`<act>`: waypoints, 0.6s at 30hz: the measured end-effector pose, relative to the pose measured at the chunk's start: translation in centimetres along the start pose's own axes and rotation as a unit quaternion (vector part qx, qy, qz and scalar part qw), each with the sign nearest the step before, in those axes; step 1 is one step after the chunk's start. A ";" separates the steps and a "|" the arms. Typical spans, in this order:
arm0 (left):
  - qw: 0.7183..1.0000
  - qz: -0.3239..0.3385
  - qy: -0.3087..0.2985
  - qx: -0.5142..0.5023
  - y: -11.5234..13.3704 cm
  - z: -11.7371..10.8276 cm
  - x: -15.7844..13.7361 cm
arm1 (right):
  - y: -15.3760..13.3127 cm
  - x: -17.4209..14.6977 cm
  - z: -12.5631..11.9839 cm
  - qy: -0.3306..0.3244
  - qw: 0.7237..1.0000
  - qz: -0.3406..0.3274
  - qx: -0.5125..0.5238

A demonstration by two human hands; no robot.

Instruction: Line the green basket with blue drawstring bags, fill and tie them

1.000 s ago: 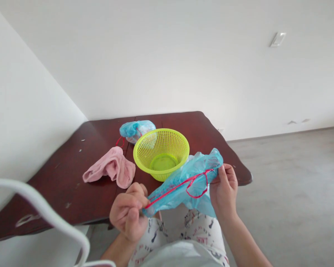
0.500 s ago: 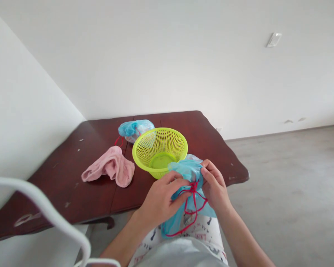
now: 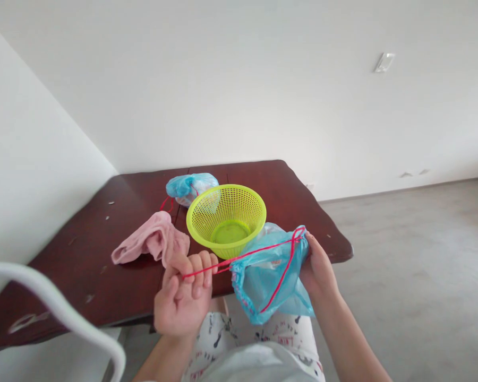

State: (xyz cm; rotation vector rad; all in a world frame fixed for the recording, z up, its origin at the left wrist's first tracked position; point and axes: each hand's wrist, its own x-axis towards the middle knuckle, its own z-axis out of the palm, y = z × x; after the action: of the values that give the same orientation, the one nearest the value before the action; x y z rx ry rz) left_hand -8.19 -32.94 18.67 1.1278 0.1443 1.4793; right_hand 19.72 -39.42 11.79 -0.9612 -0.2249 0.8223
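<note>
Left hand: palm up, fingers half curled, red drawstring hooked over them. Right hand: closed on edge of blue bag, held at table's near edge. From bag: yellow-green basket near, half past ten; second bag beyond, ten; pink cloth past nine. Dark red table, scuffed, against white wall; switch plate at one; grey floor, three.
</note>
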 end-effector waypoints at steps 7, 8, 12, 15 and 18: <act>0.956 -0.093 -0.220 0.168 3.2 -3.6 1.4 | -3.1 -1.0 1.9 -0.040 0.999 -0.026 0.009; 0.935 -0.121 -0.237 0.234 3.4 -3.7 1.5 | -3.6 -1.3 2.2 -0.057 0.998 -0.030 -0.003; 0.857 -0.142 -0.265 0.419 2.7 -2.1 1.8 | -4.8 -2.6 3.9 -0.105 0.992 -0.033 -0.056; 0.857 -0.107 -0.289 0.414 0.8 -0.1 1.5 | -4.8 -3.6 5.3 -0.132 0.988 -0.025 -0.082; 0.877 -0.103 -0.279 0.378 -2.1 1.5 1.0 | -4.6 -4.4 6.2 -0.177 0.977 -0.009 -0.123</act>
State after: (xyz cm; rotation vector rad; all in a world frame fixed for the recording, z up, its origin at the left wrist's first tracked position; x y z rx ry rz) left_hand -5.55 -32.26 18.64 2.0599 0.4474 0.8470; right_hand 15.94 -39.95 19.82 -1.0369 -0.6545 0.9607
